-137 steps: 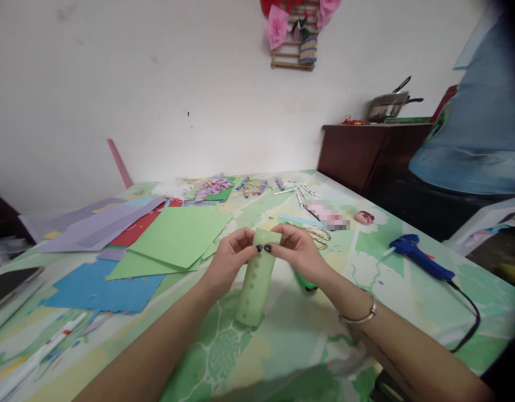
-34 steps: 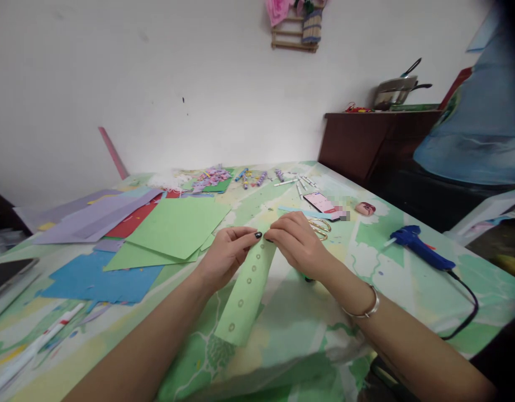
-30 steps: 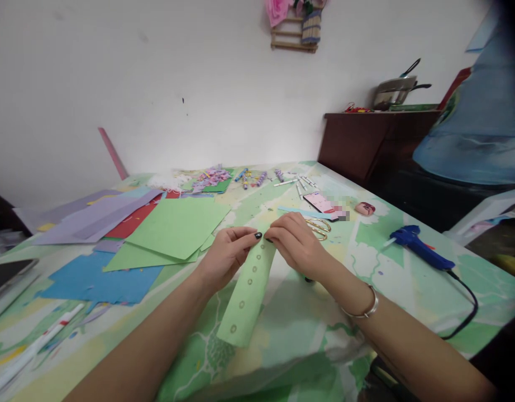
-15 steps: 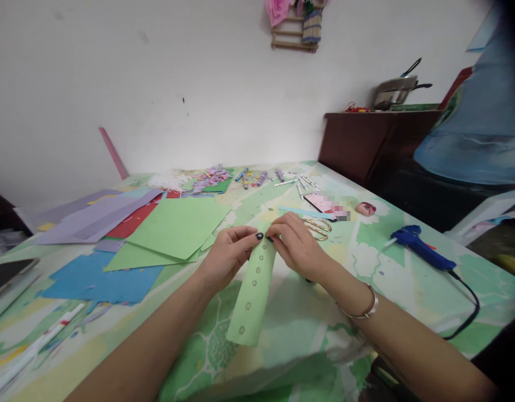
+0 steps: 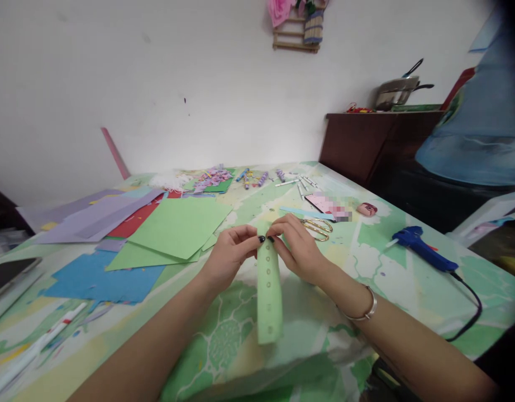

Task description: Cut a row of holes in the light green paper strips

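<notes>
A light green paper strip (image 5: 269, 301) hangs down from my fingers, with a column of small ring marks along its length. My left hand (image 5: 230, 254) pinches its upper end from the left, thumb on the near face. From the right, my right hand (image 5: 297, 245) pinches the same end, its thumb and fingertips close beside the left thumb. The strip's top is partly hidden behind the fingers. Just beyond the right hand lie gold-handled scissors (image 5: 318, 228), their blades covered by that hand. A narrow light blue strip (image 5: 301, 213) lies behind it.
Green paper sheets (image 5: 182, 226), purple paper (image 5: 98, 218) and blue paper (image 5: 102, 276) spread on the left. A blue glue gun (image 5: 425, 249) with a cord lies right, near a phone (image 5: 324, 205) and a small pink case (image 5: 367, 209). Paper scraps (image 5: 213, 178) and several markers (image 5: 303, 184) sit farther back.
The strip's lower end has swung to the right, so it now hangs nearly straight down. Both hands keep their pinch at its top, almost in the same place.
</notes>
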`<state>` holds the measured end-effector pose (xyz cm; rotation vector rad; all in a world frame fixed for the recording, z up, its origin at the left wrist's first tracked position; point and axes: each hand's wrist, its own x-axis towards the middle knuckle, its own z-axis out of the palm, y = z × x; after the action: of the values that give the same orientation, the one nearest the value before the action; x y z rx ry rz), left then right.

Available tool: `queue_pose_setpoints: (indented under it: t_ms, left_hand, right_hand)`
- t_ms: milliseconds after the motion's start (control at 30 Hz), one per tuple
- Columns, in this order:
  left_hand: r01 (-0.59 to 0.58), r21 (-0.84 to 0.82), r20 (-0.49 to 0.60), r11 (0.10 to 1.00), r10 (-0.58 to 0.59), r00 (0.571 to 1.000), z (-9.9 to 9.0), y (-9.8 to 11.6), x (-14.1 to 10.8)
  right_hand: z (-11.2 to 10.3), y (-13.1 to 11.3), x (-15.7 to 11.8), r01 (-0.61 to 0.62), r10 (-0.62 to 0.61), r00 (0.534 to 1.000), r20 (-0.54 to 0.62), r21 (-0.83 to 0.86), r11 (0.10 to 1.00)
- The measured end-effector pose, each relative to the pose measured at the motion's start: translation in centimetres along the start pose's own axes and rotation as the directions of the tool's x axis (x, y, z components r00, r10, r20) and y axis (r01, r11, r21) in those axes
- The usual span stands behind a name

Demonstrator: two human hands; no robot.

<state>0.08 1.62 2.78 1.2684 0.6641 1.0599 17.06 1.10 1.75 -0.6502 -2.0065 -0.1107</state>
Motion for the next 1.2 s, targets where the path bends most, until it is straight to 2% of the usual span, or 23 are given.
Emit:
queue_pose_setpoints:
  t_ms: [267, 533, 1200]
  left_hand:
    - [-0.163, 0.119, -0.081, 0.979, 0.173, 0.982, 0.1, 0.3, -0.1]
    - [-0.196, 0.177, -0.104, 0.964, 0.217, 0.971, 0.3, 0.1, -0.3]
    - [-0.249, 0.247, -0.172, 0.936, 0.295, 0.94, 0.9, 0.3, -0.9]
  right_hand:
    - [-0.2, -0.5, 0.1, -0.155, 0.159, 0.986, -0.042, 0.092, 0.984]
    - [-0.1, -1.2, 0.2, -0.262, 0.273, 0.96, -0.057, 0.155, 0.953]
    - [0.1, -1.5, -0.1, -0.117, 0.125, 0.989, -0.079, 0.105, 0.988]
